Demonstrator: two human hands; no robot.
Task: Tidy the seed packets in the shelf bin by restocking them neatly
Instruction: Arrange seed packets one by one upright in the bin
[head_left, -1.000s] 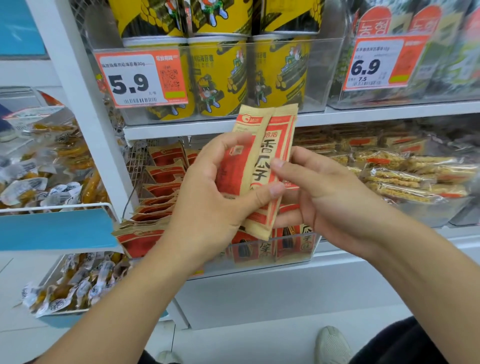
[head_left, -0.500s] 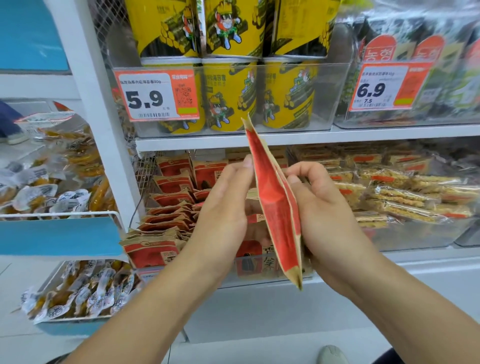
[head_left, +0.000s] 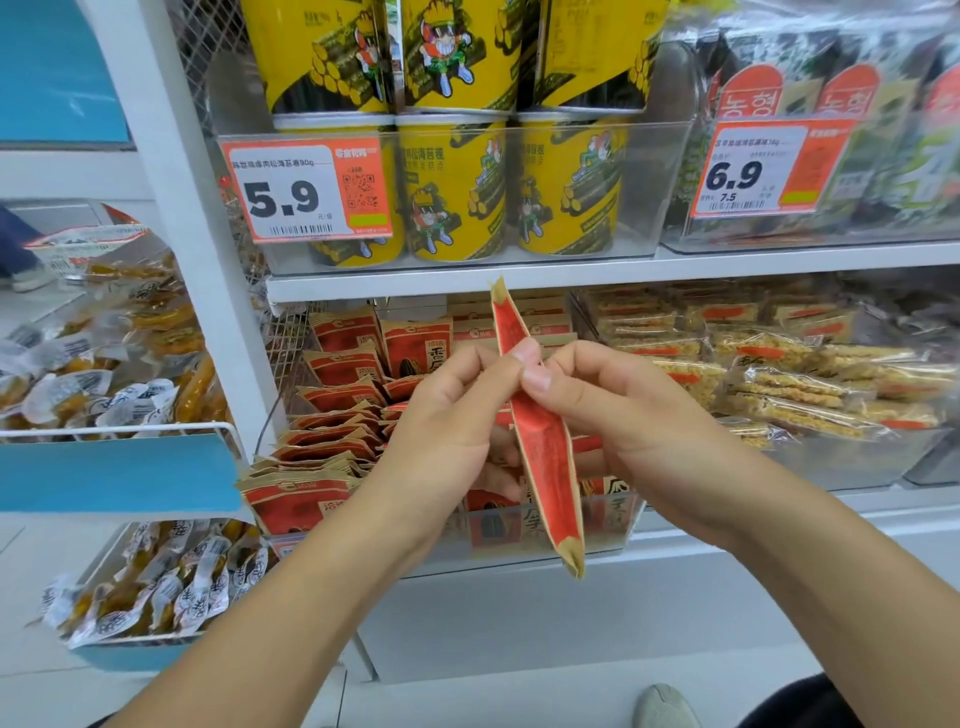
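In front of the middle shelf, head view, only one view here: both hands are holding a small stack of seed packets (head_left: 540, 452) edge-on to the camera, upright but tilted, top corner leaning left, bottom corner hanging just past the clear shelf bin (head_left: 613, 525). The left hand (head_left: 447, 436) is pinching the stack's upper part, thumb tip on the near edge, other fingers curled behind; grip closed on the packets. The right hand (head_left: 623, 415) is doing the same from the other side, thumb and curled fingers clamping the stack, grip also closed on it. The stack is sitting in the air in front of the bin, not yet in it. Inside the bin more seed packets are lying: a leaning, fanned row (head_left: 332, 441) on the left, a few standing at the back. Yellow canisters (head_left: 457, 182) are sitting on the shelf above, wrapped snack bars (head_left: 779, 374) in the next bin to the right. Judging risks: the stack is pinched only near the top, so the lower ends could be splaying or a packet slipping out to the floor; pushing it in at this tilt could be snagging the bin's front wall or knocking the leaning row further over.
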